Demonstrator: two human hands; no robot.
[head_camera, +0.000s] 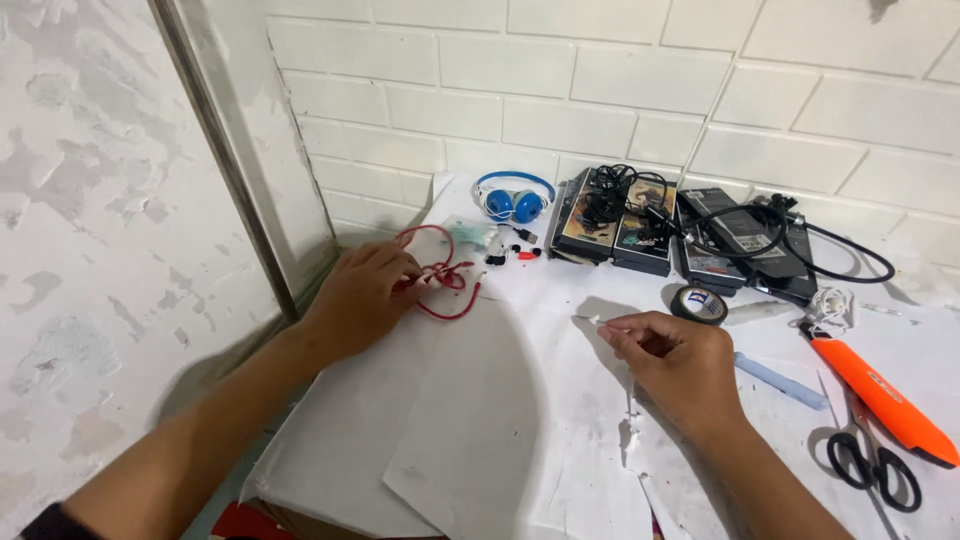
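Observation:
My left hand (362, 292) rests on the white paper-covered table (480, 420) at the left, fingers closed around a coiled red cable (445, 290) that loops out to the right of it. My right hand (672, 360) lies nearer the middle, thumb and forefinger pinching a small white cotton swab (590, 319) whose tip points left. The two hands are about a forearm's width apart.
Blue headphones (513, 200), phone boxes with black cables (615, 215), a black charger and cord (780, 240) line the brick wall. A tape roll (698, 303), orange utility knife (885, 395), black scissors (872, 462) and a pale blue stick (782, 382) lie right.

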